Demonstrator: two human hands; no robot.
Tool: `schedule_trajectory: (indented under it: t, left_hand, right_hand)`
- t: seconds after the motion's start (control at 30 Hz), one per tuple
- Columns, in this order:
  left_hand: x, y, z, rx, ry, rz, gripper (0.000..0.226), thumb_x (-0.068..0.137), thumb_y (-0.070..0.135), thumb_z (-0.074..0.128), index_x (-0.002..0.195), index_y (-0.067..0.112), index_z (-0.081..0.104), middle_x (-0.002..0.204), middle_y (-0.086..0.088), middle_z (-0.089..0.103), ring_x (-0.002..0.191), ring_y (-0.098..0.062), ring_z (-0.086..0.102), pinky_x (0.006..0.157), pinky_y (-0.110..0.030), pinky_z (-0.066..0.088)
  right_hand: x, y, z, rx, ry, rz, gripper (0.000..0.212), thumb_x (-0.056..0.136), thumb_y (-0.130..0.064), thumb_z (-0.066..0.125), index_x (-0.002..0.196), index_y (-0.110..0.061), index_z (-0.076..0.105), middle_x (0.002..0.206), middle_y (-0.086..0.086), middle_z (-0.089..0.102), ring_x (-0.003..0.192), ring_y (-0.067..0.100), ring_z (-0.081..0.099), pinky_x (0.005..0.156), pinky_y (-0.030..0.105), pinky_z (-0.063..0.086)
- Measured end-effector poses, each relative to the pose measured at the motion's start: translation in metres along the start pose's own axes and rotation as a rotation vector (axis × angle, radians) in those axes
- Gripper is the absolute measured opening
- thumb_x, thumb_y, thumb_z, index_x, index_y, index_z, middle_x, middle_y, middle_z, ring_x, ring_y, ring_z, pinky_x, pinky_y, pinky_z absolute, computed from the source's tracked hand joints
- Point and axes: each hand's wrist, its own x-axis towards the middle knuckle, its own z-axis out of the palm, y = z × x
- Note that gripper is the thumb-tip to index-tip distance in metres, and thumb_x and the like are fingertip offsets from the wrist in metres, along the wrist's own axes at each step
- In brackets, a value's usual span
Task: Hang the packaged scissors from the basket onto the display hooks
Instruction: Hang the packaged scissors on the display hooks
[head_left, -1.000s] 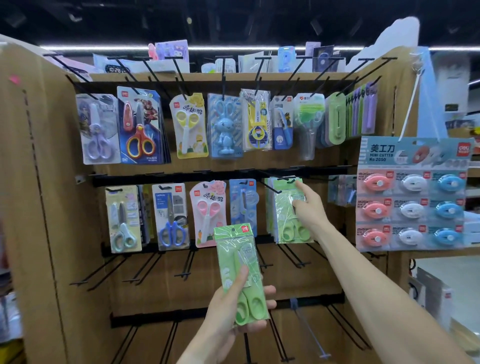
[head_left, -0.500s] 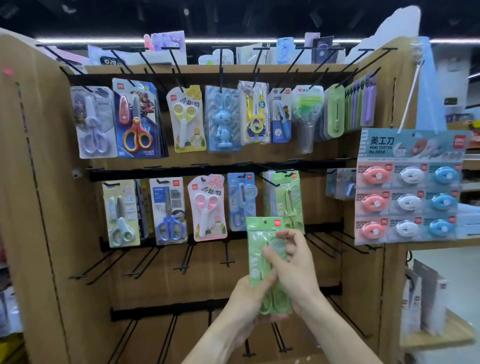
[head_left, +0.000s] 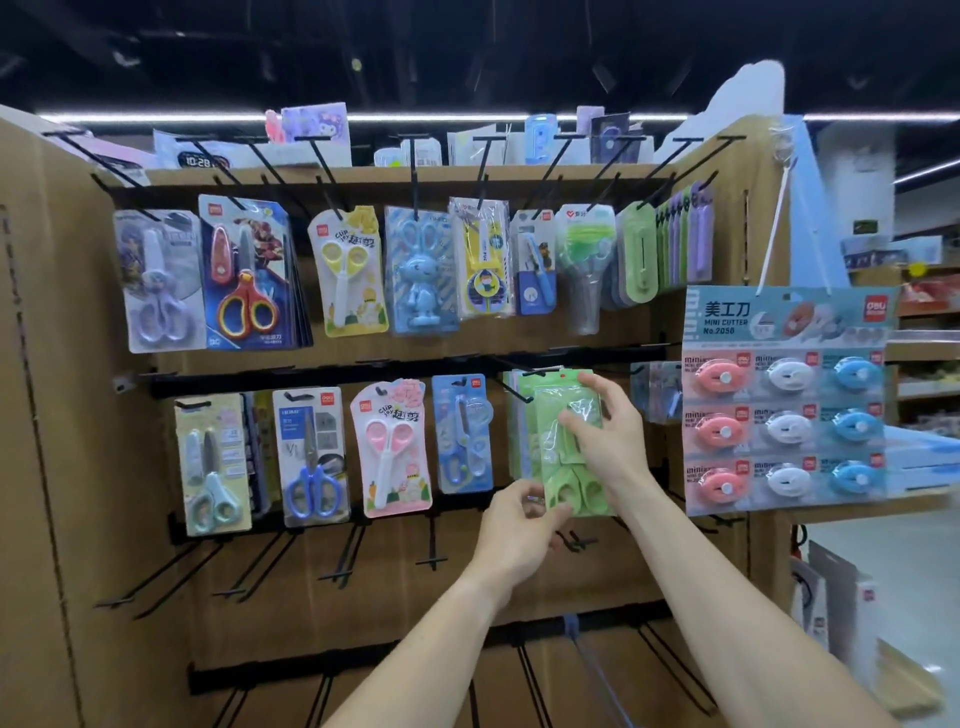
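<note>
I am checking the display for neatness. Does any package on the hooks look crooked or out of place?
Nothing looks damaged. Only the green scissors pack sits tilted at the middle-row hook, because the right hand and left hand are holding it, not yet hung. The other packs hang straight.

A blue and pink mini cutter card (head_left: 784, 400) is hanging just to the right of the fingers, showing rows of pink, white and blue cutters. Above and to the right of the fingers, green and purple flat packs (head_left: 670, 244) are hanging edge-on. A digital clock box (head_left: 197, 160) is sitting on the top shelf, far up and left of the fingers.
</note>
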Motion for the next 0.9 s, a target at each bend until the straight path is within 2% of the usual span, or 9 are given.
schedule_trajectory:
  t: [0.13,0.23,0.3,0.47,0.6,0.7,0.8,0.83,0.9]
  left_hand:
    - [0.007,0.001,0.002,-0.004,0.001,-0.005,0.037,0.098,0.032,0.074,0.13,0.018,0.061,0.099,-0.011,0.077,0.074,-0.011,0.074,0.075,-0.032,0.062]
    - [0.01,0.001,0.002,-0.029,0.003,-0.014,0.041,0.098,0.032,0.074,0.132,0.018,0.057,0.095,-0.012,0.078,0.077,-0.016,0.076,0.084,-0.041,0.062]
    - [0.012,0.003,0.002,-0.044,0.009,-0.023,0.036,0.099,0.03,0.074,0.129,0.019,0.057,0.096,-0.013,0.078,0.078,-0.016,0.075,0.084,-0.04,0.062]
    - [0.011,-0.001,0.002,-0.041,-0.023,-0.045,0.042,0.097,0.03,0.075,0.132,0.011,0.062,0.093,-0.009,0.08,0.073,-0.011,0.074,0.072,-0.03,0.061]
    - [0.008,0.0,0.003,-0.04,-0.035,-0.057,0.045,0.097,0.031,0.075,0.135,0.01,0.061,0.089,-0.003,0.08,0.074,-0.011,0.075,0.073,-0.03,0.06]
    - [0.008,0.002,0.0,-0.02,-0.024,-0.063,0.047,0.098,0.032,0.074,0.137,0.011,0.06,0.091,-0.003,0.08,0.074,-0.012,0.074,0.08,-0.036,0.062]
    - [0.005,0.002,-0.005,0.057,0.012,-0.059,0.058,0.097,0.041,0.073,0.147,0.019,0.051,0.109,-0.001,0.073,0.093,-0.019,0.075,0.092,-0.039,0.062]
    - [0.003,0.001,-0.007,0.087,0.022,-0.047,0.062,0.097,0.043,0.072,0.15,0.023,0.048,0.113,0.002,0.07,0.101,-0.018,0.072,0.096,-0.039,0.06]
    - [-0.001,0.0,-0.014,0.117,0.04,-0.02,0.066,0.098,0.042,0.071,0.155,0.029,0.042,0.117,0.008,0.066,0.108,-0.014,0.067,0.099,-0.039,0.058]
  right_hand:
    - [0.007,0.003,0.001,-0.019,-0.011,0.013,0.059,0.089,-0.002,0.073,0.142,-0.022,0.058,0.136,-0.012,0.058,0.133,0.007,0.05,0.116,0.039,0.045]
    - [0.012,0.003,0.002,-0.055,-0.032,-0.002,0.06,0.09,-0.002,0.072,0.145,-0.02,0.057,0.145,-0.008,0.057,0.134,0.003,0.046,0.115,0.03,0.039]
    - [0.014,0.001,0.003,-0.069,-0.045,-0.004,0.06,0.091,-0.003,0.071,0.146,-0.02,0.056,0.147,-0.008,0.056,0.135,0.004,0.046,0.114,0.027,0.038]
    - [0.013,0.005,0.003,-0.122,-0.063,-0.003,0.062,0.091,-0.004,0.071,0.148,-0.023,0.055,0.148,-0.009,0.055,0.138,0.007,0.046,0.119,0.036,0.039]
    - [0.014,0.009,0.002,-0.14,-0.052,0.021,0.062,0.09,-0.007,0.071,0.147,-0.025,0.055,0.148,-0.009,0.055,0.139,0.01,0.047,0.119,0.042,0.041]
    - [0.018,0.01,0.006,-0.158,-0.041,0.03,0.062,0.092,-0.007,0.071,0.149,-0.024,0.053,0.15,-0.007,0.053,0.137,0.011,0.049,0.114,0.038,0.046]
    - [0.026,0.016,0.013,-0.224,-0.071,0.057,0.062,0.095,-0.007,0.067,0.152,-0.025,0.05,0.15,-0.005,0.049,0.116,0.007,0.058,0.082,0.021,0.053]
    - [0.029,0.017,0.015,-0.268,-0.083,0.061,0.061,0.095,-0.009,0.067,0.151,-0.027,0.05,0.149,-0.003,0.047,0.112,0.01,0.059,0.08,0.023,0.054]
    - [0.033,0.019,0.019,-0.347,-0.095,0.072,0.06,0.094,-0.014,0.069,0.147,-0.033,0.051,0.143,0.006,0.044,0.105,0.019,0.062,0.091,0.036,0.057]
